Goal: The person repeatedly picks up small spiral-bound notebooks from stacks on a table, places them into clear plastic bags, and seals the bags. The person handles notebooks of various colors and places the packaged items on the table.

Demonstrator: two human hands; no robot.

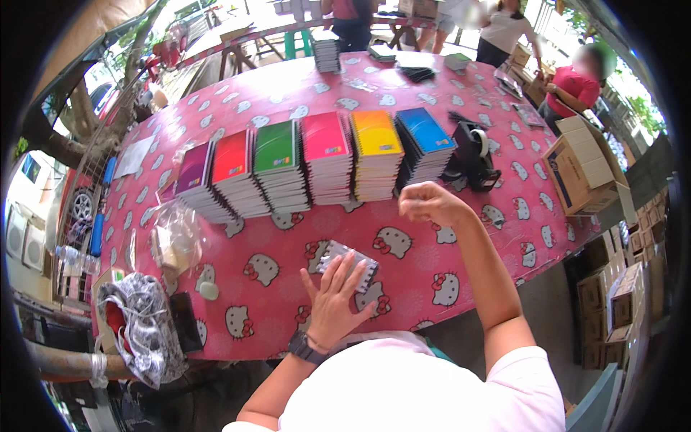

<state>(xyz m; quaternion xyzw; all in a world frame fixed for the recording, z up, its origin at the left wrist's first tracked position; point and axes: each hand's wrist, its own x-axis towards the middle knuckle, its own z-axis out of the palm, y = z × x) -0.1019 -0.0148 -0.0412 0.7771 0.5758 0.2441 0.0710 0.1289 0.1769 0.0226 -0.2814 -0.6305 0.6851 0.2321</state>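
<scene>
My left hand (333, 299) lies with its fingers stretched out over a small spiral-bound notebook (363, 268), pressing it on the table. A shiny, clear-looking layer covers the notebook, and my fingers hide part of it. Raised in front of the blue notebooks, my right hand (434, 204) is closed with its fingers curled; whatever it may pinch is too small to make out. Beyond both hands stand stacks of spiral notebooks: purple (194, 167), red (232, 157), green (276, 146), pink (326, 137), yellow (376, 134) and blue (426, 131).
A black tape dispenser (476, 162) stands right of the blue stack. At left are a clear plastic bag (178, 241), a pale oval object (209, 291) and a grey patterned cloth (147, 327). An open cardboard box (583, 169) sits at right. People stand beyond the pink-covered table (281, 324).
</scene>
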